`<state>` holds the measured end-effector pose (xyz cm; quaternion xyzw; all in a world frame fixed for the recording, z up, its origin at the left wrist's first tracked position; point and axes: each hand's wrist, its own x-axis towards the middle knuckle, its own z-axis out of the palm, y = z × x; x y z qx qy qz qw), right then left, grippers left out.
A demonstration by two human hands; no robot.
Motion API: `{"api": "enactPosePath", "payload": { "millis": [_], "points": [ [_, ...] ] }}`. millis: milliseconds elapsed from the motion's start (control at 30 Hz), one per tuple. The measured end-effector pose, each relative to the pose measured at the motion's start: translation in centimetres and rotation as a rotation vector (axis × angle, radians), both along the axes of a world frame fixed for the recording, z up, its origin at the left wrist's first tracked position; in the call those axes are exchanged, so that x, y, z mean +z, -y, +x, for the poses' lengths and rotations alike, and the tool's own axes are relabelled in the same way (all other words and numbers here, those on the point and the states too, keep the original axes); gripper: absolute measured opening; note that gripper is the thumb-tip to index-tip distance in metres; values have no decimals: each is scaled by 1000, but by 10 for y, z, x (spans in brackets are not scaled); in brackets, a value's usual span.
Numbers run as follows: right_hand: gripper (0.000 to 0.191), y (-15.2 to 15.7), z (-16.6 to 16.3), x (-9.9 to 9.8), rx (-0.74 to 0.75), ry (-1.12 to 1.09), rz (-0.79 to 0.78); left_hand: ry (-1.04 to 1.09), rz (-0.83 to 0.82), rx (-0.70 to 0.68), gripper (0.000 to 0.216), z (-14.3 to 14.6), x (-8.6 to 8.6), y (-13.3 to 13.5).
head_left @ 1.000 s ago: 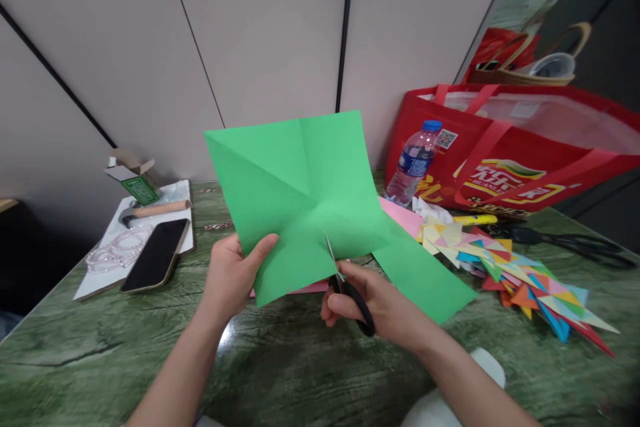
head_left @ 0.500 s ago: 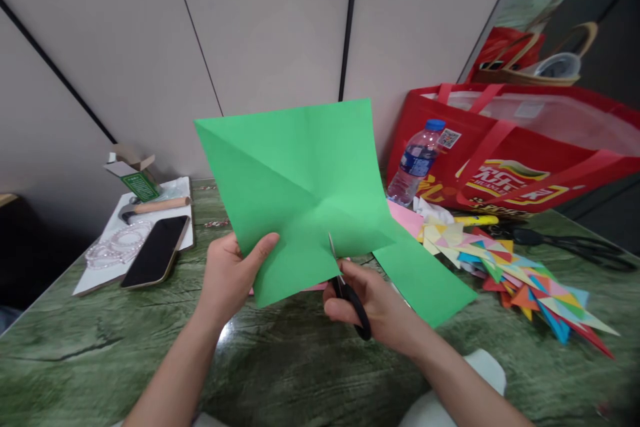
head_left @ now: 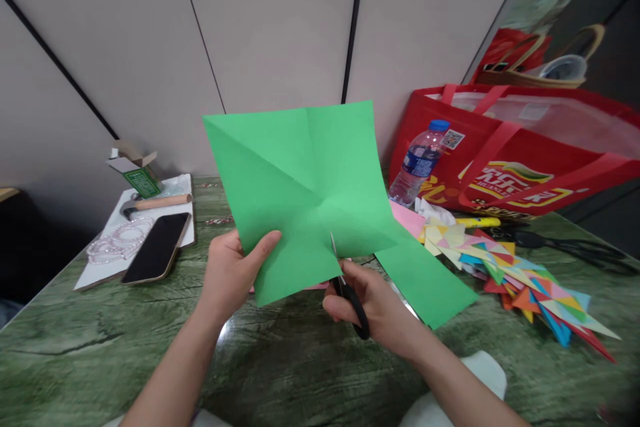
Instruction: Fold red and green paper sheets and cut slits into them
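A large creased sheet of green paper (head_left: 295, 167) is held up in front of me. My left hand (head_left: 235, 267) pinches its lower left edge, thumb on the near face and fingers behind. In my right hand (head_left: 367, 300) is a pair of black-handled scissors (head_left: 353, 304). One blade shows on the near side of the sheet, at its lower edge, with the paper between the blades. The right fingers are wrapped in the handles. Behind the right hand, a strip of green paper (head_left: 425, 280) slants down to the right. Some pink paper shows under the sheet.
At the left, a phone (head_left: 157, 247), a hammer (head_left: 160, 202), beaded strings (head_left: 120, 240) and a small green box (head_left: 143, 177) lie together. To the right are folded coloured paper pieces (head_left: 535, 274), a water bottle (head_left: 420, 160), a red bag (head_left: 500, 147) and black scissors (head_left: 570, 244).
The view has shifted slightly. The sheet's upper left corner sits a little farther right. Both hands keep their hold, and the scissors stay at nearly the same spot on the paper.
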<state>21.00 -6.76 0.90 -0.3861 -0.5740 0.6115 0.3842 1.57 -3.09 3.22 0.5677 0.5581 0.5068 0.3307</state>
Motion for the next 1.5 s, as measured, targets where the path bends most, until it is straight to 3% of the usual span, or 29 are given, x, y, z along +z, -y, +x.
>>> {"api": "enactPosePath", "payload": {
  "millis": [867,1500],
  "points": [
    [37,1,-3,-4,-50,41,-53,-60,-13,6,29,4,9,3],
    [37,0,-4,-9,-73,55,-45,-39,-26,14,29,3,6,2]
  ]
}}
